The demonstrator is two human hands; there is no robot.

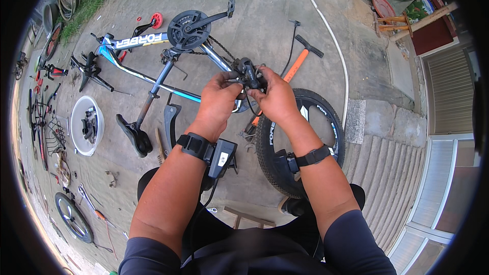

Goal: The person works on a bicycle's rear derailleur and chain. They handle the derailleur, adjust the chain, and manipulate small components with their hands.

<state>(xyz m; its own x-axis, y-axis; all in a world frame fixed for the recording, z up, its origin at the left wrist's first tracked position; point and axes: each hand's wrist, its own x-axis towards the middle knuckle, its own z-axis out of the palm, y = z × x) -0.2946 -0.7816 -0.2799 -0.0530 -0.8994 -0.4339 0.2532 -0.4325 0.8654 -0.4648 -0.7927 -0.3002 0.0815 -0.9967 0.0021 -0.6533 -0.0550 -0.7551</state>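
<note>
A bicycle frame [167,74] in blue, white and grey lies on the ground in front of me, without wheels fitted. At its rear end is a black rear derailleur [248,73]. My left hand [216,103] is closed on its left side, thumb and fingers pinched together. From the other side my right hand [277,99] grips the derailleur between thumb and fingers. A thin black cable [248,103] loops down below my fingertips. The chain [221,46] runs from the black crankset [189,29] toward the derailleur. My fingers hide the exact contact points.
A loose wheel [265,160] lies close by my right forearm, and an orange floor pump [297,66] lies beyond it. At left are a white basin [76,137] of parts, a small wheel [73,216] and wrenches [89,198]. A pale hose [333,35] crosses the ground at right.
</note>
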